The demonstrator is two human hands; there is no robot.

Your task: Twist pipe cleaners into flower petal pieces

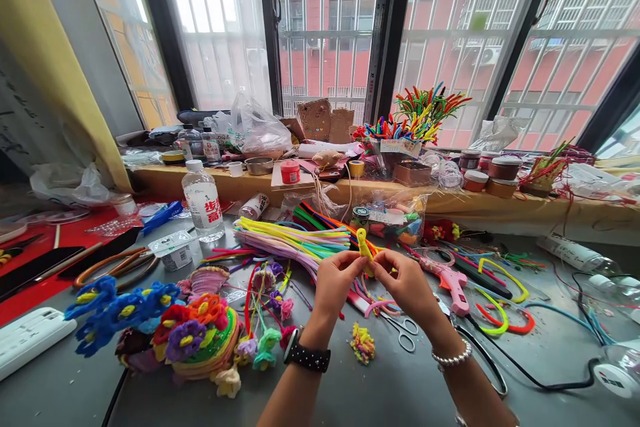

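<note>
Both hands meet above the middle of the grey table, pinching one small yellow fuzzy piece (363, 245) whose curled top sticks up between them. My left hand (339, 278) holds it from the left with thumb and fingertips. From the right, my right hand (401, 280) grips its lower part. Behind my hands lies a bundle of coloured pipe cleaners (295, 240). A small yellow and pink fuzzy piece (363, 343) rests on the table below them, near the scissors (404, 331).
Fuzzy flowers (187, 333) stand at the left, with a clear bottle (203, 203) behind. A pink glue gun (453, 283) and its black cord lie right of my hands. Jars and pipe cleaners crowd the window ledge (320, 183).
</note>
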